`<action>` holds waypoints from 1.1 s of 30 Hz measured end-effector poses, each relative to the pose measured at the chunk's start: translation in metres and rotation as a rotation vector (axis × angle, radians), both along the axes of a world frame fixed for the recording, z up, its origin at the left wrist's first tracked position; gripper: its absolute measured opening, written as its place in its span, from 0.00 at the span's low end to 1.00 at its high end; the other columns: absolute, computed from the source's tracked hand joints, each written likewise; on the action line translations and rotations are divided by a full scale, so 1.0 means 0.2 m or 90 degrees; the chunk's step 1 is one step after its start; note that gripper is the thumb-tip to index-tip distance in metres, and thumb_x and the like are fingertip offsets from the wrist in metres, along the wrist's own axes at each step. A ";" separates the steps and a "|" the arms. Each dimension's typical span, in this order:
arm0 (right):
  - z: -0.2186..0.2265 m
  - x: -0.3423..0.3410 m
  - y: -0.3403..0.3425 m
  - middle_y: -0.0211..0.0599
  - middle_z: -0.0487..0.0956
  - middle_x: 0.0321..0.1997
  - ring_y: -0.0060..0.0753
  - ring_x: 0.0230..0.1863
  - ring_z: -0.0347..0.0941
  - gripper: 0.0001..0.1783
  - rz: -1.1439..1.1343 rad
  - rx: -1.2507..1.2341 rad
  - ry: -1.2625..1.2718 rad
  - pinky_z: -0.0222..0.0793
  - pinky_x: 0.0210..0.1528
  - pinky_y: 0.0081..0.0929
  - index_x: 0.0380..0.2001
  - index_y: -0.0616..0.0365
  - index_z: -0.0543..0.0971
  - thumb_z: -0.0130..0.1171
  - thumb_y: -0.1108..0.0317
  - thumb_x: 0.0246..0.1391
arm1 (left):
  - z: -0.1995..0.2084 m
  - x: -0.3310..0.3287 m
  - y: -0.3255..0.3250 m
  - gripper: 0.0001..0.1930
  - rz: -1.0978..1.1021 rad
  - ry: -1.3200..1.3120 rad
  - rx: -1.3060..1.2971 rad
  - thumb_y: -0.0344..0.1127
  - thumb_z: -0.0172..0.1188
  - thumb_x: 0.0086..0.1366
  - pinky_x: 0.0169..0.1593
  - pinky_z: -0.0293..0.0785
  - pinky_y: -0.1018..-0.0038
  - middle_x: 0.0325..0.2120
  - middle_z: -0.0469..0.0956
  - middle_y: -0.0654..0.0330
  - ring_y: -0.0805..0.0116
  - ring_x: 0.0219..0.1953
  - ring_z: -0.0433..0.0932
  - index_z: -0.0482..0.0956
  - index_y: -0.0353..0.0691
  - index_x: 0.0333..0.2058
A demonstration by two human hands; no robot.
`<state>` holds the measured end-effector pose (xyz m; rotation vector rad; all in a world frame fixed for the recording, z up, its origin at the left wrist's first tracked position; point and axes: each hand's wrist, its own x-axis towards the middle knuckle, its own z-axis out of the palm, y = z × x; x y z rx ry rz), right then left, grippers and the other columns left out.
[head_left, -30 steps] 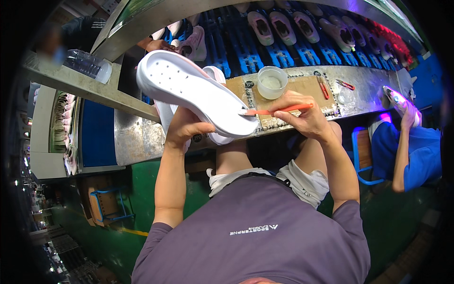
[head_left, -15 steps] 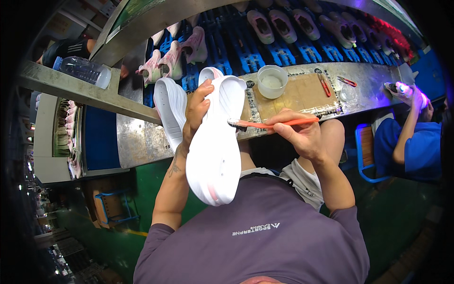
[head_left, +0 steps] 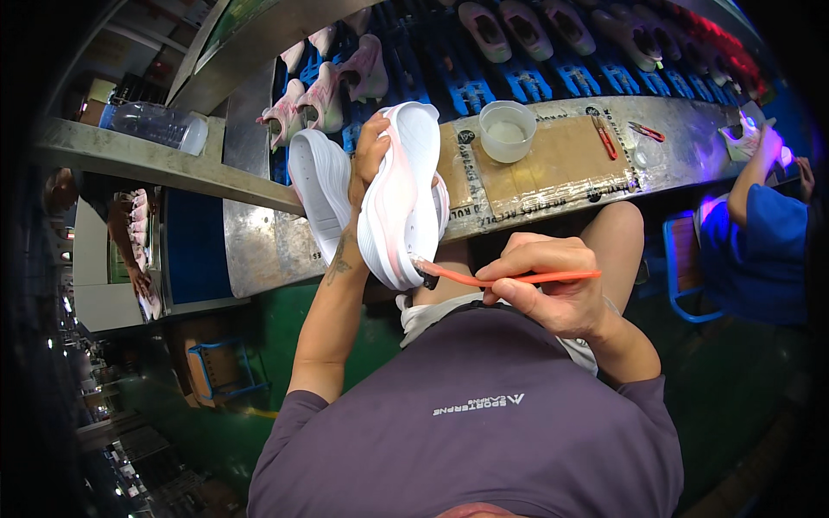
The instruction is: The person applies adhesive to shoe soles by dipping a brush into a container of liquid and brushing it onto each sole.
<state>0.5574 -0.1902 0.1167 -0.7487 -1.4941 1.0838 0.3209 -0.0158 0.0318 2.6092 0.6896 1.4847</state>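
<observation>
My left hand (head_left: 371,148) is wrapped round a white shoe sole with pink sidewalls (head_left: 390,203), held up nearly on end so its side and hollow inner face show. Part of another sole (head_left: 442,207) shows behind it; whether my hand also grips that one is hidden. In my right hand (head_left: 553,281) is a slim orange brush (head_left: 484,280), pinched along its handle. Its dark bristles touch the sidewall near the sole's lower end. Just left of my left wrist, a further white sole (head_left: 318,194) leans at the bench edge.
On the metal bench (head_left: 259,246) are a translucent tub (head_left: 506,132), a cardboard sheet (head_left: 553,173) and two red-handled snips (head_left: 606,138). Pink shoes (head_left: 319,97) stand on the blue rack (head_left: 471,95) beyond. A co-worker in blue (head_left: 760,250) sits at right; a plastic bottle (head_left: 155,127) lies on the left beam.
The held sole has turned from its broad face to its side and inner face. The brush has moved down from mid-edge to the near end. At far left, another person's arm has come into view.
</observation>
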 end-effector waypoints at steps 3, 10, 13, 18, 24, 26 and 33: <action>0.02 -0.04 -0.04 0.41 0.87 0.29 0.25 0.31 0.82 0.09 -0.015 -0.151 0.104 0.75 0.33 0.21 0.40 0.71 0.85 0.62 0.74 0.64 | -0.05 -0.01 0.00 0.49 0.037 -0.016 0.027 0.32 0.82 0.52 0.68 0.74 0.52 0.65 0.66 0.40 0.38 0.66 0.72 0.59 0.42 0.67; -0.08 -0.07 0.10 0.38 0.85 0.35 0.24 0.36 0.80 0.14 -0.079 -0.280 0.474 0.75 0.43 0.21 0.45 0.65 0.80 0.52 0.65 0.77 | 0.00 -0.03 -0.12 0.45 0.075 0.083 -0.046 0.34 0.78 0.54 0.63 0.76 0.53 0.60 0.72 0.38 0.37 0.61 0.76 0.63 0.34 0.67; -0.10 0.00 0.13 0.37 0.84 0.36 0.23 0.38 0.80 0.13 -0.115 -0.234 0.525 0.75 0.46 0.21 0.47 0.66 0.80 0.53 0.66 0.76 | 0.01 -0.07 -0.25 0.46 -0.088 0.098 -0.315 0.44 0.74 0.59 0.65 0.72 0.59 0.61 0.72 0.42 0.46 0.61 0.76 0.60 0.32 0.70; -0.19 0.23 0.11 0.34 0.83 0.36 0.24 0.36 0.77 0.13 -0.298 -0.160 0.474 0.73 0.44 0.24 0.51 0.65 0.81 0.55 0.66 0.75 | 0.06 -0.12 -0.40 0.54 -0.416 -0.220 -1.078 0.66 0.62 0.64 0.68 0.72 0.63 0.65 0.71 0.41 0.54 0.65 0.76 0.55 0.30 0.74; -0.31 0.42 0.05 0.32 0.83 0.42 0.22 0.42 0.74 0.14 -0.381 -0.138 0.502 0.71 0.47 0.24 0.55 0.61 0.80 0.55 0.65 0.75 | 0.56 0.17 0.19 0.50 -0.862 -0.266 -1.169 0.67 0.51 0.70 0.61 0.81 0.57 0.62 0.70 0.27 0.41 0.58 0.80 0.56 0.26 0.73; -0.32 0.42 0.04 0.33 0.82 0.41 0.22 0.43 0.75 0.14 -0.395 -0.135 0.496 0.71 0.47 0.25 0.56 0.61 0.80 0.55 0.65 0.75 | 0.80 0.33 0.60 0.48 -1.054 -0.203 -0.956 0.69 0.39 0.77 0.63 0.79 0.59 0.60 0.71 0.28 0.45 0.56 0.80 0.57 0.24 0.72; -0.37 0.33 0.02 0.32 0.83 0.41 0.23 0.41 0.77 0.13 -0.376 -0.164 0.454 0.74 0.49 0.25 0.54 0.61 0.81 0.57 0.66 0.74 | 0.81 0.39 0.65 0.41 -0.572 -0.624 -0.697 0.56 0.34 0.84 0.69 0.73 0.52 0.69 0.60 0.25 0.34 0.71 0.66 0.43 0.20 0.74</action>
